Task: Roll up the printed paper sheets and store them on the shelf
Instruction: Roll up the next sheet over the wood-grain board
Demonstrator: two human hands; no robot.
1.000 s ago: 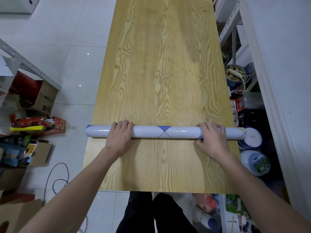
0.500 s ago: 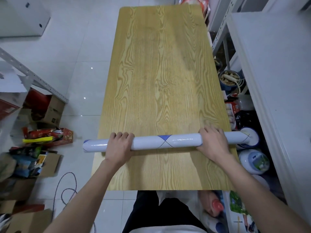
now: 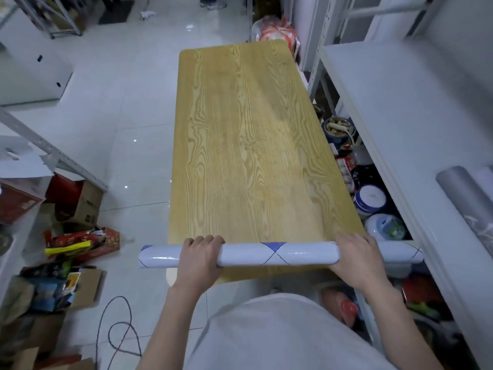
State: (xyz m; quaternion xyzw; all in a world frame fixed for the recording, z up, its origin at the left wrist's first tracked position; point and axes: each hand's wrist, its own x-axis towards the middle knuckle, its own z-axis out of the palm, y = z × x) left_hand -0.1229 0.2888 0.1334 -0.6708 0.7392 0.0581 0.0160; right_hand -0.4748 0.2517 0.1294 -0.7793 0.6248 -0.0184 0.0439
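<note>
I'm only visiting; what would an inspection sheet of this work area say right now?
Surface: wooden table, wood grain visible.
Job's things: rolled paper held across the table's near end, overhanging both sides; grey roll lies on white shelf, right.
Clutter: cardboard box and red packets on floor left; tubs under the shelf.
Hands: left hand and right hand both grip the rolled paper.
Cables: dark cable looped on floor.
Surroundings: tiled floor, metal rack.

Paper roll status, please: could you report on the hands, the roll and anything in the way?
Holding: left hand and right hand both grip paper roll. Fully rolled, across table near edge. Right-side shelf, path looks clear.
</note>
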